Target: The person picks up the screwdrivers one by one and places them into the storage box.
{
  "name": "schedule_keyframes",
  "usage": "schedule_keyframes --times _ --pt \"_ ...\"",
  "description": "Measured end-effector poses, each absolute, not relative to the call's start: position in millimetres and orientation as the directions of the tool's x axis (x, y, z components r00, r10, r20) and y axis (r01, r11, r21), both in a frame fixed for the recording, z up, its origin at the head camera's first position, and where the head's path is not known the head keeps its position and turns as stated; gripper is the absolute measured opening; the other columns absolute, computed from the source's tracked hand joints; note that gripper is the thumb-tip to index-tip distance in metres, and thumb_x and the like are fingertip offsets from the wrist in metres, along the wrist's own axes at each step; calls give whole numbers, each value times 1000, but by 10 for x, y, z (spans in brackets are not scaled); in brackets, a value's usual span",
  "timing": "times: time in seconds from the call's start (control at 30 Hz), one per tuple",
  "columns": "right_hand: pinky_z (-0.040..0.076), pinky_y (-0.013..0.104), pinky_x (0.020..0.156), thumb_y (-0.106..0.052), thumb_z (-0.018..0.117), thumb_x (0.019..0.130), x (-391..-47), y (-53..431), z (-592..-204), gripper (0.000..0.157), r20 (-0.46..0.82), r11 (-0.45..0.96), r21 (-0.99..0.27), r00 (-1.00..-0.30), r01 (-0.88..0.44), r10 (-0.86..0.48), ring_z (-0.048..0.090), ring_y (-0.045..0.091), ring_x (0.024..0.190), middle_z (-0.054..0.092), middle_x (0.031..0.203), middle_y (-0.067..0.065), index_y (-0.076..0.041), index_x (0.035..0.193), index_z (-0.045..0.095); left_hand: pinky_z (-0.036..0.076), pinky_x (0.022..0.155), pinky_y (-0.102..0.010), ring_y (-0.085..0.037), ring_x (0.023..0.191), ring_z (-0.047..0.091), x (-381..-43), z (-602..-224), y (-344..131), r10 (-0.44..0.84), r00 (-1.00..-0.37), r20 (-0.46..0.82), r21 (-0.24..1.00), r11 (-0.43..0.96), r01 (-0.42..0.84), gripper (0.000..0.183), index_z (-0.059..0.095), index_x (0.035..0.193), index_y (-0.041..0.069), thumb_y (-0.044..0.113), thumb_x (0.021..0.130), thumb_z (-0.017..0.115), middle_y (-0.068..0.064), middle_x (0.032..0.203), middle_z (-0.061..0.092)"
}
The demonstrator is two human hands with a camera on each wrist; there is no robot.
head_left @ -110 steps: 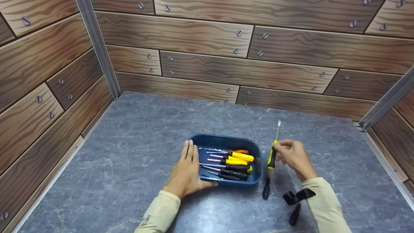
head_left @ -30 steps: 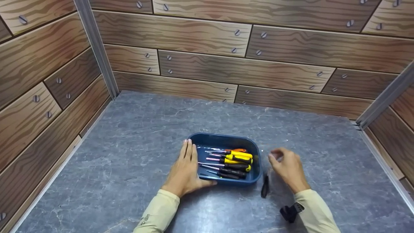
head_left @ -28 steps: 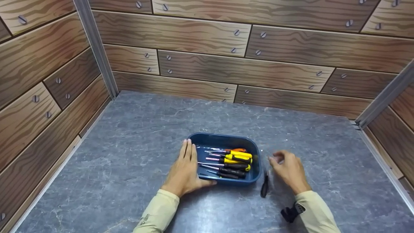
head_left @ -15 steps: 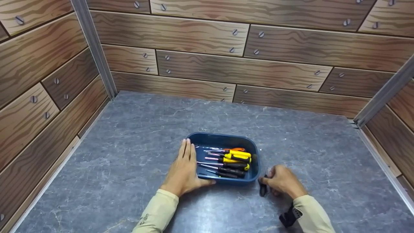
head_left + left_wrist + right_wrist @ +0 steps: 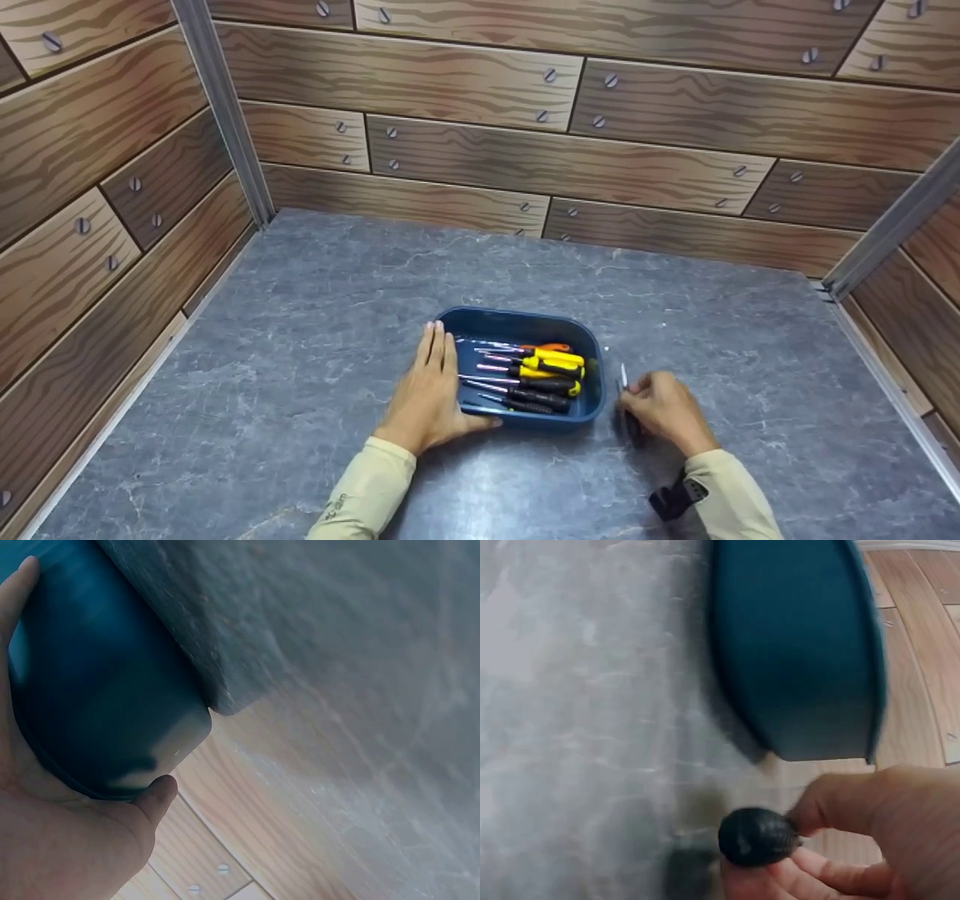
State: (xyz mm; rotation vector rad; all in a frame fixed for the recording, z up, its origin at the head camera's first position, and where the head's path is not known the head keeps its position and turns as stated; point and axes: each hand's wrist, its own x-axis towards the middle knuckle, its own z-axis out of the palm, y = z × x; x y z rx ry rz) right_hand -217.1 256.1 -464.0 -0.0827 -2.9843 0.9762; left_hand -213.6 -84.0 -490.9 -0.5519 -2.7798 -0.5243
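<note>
My left hand (image 5: 424,409) lies with straight fingers along the left end of a blue plastic bin (image 5: 517,315), its thumb stretched along the near side. In the left wrist view, the fingers and thumb touch the outside of the bin (image 5: 105,675). Inside lie several screwdrivers (image 5: 551,384) with yellow, black and orange handles, shafts toward the left. Just right of the bin, my right hand (image 5: 667,412) pinches a black-handled screwdriver (image 5: 624,375), its shaft pointing away from me. The right wrist view shows the black handle's rounded end (image 5: 754,836) between thumb and fingers.
The grey marbled table (image 5: 360,270) is bounded by wood-print walls (image 5: 465,150) behind and at both sides. Metal corner posts (image 5: 229,112) stand at the back. A black strapped device (image 5: 675,499) sits on the right wrist.
A yellow-and-black screwdriver, earlier in my right hand, now lies in the bin. The right hand has moved down and lifted the black screwdriver from beside the bin. The left hand stays put.
</note>
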Motion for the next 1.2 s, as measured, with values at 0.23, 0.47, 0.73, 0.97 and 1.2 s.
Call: schedule_keyframes --times 0.23,0.47,0.73,0.97,1.2 --pt "51 36 71 -15 67 90 -2244 2486 -4411 24 153 782 -622 -986 -38 73 66 22 76 73 90 12 4 104 71 34 116 -49 -44 151 16 -2142 -4915 -825 313 -901 299 301 865 401 137 27 152 -15 80 65 75 -33 161 19" --pt "54 32 68 -11 68 92 -2314 2281 -4312 21 233 725 -674 -972 -138 32 70 26 79 73 93 15 3 108 73 36 115 -49 -45 150 18 -2140 -4923 -834 317 -895 315 289 866 408 136 29 151 -15 80 65 74 -33 160 21" --pt "56 31 71 -4 71 92 -2378 1990 -4397 14 314 668 -678 -942 -308 -117 69 21 80 75 96 11 -1 105 76 37 114 -49 -46 150 19 -2139 -4922 -843 314 -892 325 302 859 413 135 29 151 -15 78 65 77 -33 160 22" --pt "54 33 73 0 77 87 -2421 1796 -4554 12 385 667 -579 -878 -469 -283 65 16 81 74 94 3 -4 98 79 36 115 -50 -45 150 18 -2140 -4911 -840 312 -897 312 316 857 408 134 29 152 -14 77 65 76 -33 161 21" --pt "56 34 76 0 78 85 -2430 1699 -4671 11 394 662 -459 -803 -593 -447 65 15 84 70 91 0 -7 93 79 37 114 -50 -46 149 20 -2140 -4901 -848 317 -892 321 299 860 413 134 30 151 -15 80 66 74 -33 160 23"
